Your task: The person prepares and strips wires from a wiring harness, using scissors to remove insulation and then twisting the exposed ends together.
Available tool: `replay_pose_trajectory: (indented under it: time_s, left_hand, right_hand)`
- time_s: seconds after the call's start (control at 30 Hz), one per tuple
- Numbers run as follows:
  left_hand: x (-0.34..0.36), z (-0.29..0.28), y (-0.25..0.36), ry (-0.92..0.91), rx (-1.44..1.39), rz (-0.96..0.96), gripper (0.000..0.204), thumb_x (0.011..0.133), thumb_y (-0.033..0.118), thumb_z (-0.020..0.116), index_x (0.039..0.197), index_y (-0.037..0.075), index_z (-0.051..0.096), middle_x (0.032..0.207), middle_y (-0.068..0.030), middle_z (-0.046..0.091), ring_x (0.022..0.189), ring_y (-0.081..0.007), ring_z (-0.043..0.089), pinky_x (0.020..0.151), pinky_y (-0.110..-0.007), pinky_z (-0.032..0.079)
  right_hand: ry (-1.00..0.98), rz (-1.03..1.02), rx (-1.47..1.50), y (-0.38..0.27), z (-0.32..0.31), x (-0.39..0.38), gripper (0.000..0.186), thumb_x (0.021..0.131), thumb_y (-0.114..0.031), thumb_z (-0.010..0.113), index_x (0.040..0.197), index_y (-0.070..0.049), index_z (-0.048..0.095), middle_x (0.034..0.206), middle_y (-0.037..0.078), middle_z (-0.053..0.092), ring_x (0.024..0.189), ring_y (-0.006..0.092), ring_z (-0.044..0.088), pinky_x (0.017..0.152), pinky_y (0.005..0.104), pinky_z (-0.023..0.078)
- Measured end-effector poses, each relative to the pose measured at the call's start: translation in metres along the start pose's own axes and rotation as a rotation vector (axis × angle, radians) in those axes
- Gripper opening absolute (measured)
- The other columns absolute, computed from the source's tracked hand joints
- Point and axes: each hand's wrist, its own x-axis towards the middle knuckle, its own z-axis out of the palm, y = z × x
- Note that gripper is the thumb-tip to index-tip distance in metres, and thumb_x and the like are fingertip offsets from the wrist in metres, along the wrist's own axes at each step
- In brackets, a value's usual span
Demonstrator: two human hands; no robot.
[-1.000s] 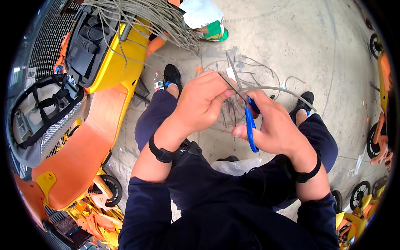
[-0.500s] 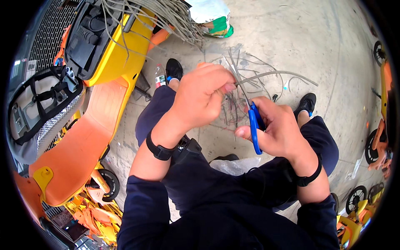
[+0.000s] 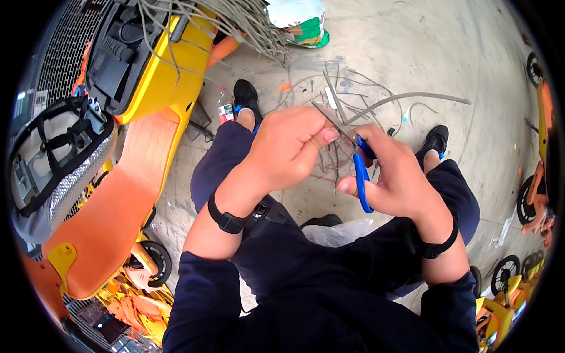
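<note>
My right hand is closed round blue-handled scissors, a thumb and fingers in the loops, the handles spread apart. Their blades point up and left, reaching across my left fingertips. My left hand is closed in a pinch beside the blades. From there a grey cable arcs out to the right, above my right hand. Just what sits between my left fingertips is partly hidden. Beneath both hands, loose cut lengths of thin wire lie scattered on the concrete floor.
To my left stands a yellow and orange scooter-like body, with a thick bundle of grey cables draped over its far end. A bottle stands by my left shoe. Beyond lies a white and green bag. Wheels line the right edge.
The scissors have turned further left and sit lower against my left fingers. The cable's free end has swung up and right. My left hand has shifted slightly down.
</note>
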Motion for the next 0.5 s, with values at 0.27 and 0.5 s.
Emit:
replay_pose_trajectory:
  time_s: [0.27, 0.5]
  left_hand:
    - [0.015, 0.009, 0.004, -0.181, -0.008, 0.122, 0.011, 0.073, 0.001, 0.059, 0.083, 0.004, 0.061, 0.07, -0.0106, 0.06, 0.066, -0.0319, 0.058, 0.057, -0.038, 0.045]
    - [0.02, 0.017, 0.008, -0.228, -0.112, 0.103, 0.007, 0.074, 0.0, 0.06, 0.08, 0.003, 0.062, 0.069, -0.0101, 0.059, 0.065, -0.031, 0.057, 0.057, -0.036, 0.045]
  right_hand:
    - [0.038, 0.052, 0.033, 0.01, -0.003, -0.021, 0.059, 0.065, -0.04, 0.079, 0.101, -0.002, 0.052, 0.069, 0.008, 0.051, 0.062, 0.0255, 0.053, 0.056, 0.0355, 0.043]
    - [0.077, 0.03, 0.051, 0.01, -0.011, -0.03, 0.054, 0.065, -0.039, 0.08, 0.094, -0.003, 0.053, 0.06, 0.006, 0.049, 0.053, 0.0233, 0.051, 0.049, 0.0334, 0.041]
